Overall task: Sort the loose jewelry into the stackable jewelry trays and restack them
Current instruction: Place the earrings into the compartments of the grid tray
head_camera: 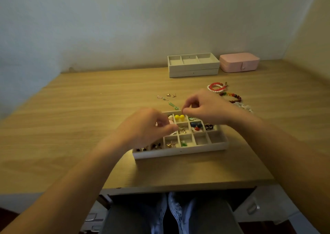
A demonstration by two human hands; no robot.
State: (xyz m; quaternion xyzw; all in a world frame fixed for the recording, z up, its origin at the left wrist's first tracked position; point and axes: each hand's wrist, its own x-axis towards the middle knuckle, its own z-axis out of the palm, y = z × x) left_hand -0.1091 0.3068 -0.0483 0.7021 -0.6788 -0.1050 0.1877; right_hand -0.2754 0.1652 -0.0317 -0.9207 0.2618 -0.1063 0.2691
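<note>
Tray (180, 150) sits centre-frame on desk (71, 126); left hand (146, 126) fingers curled over its left cells, right hand (205, 108) fingers pinched together above the far row, held piece not discernible; lower into a cell before releasing.

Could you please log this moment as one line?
left hand over grid tray | right hand pinching, contents unclear | bracelets unsorted

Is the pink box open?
No, the pink box has its lid down, with the strap fastened at the front.
</note>
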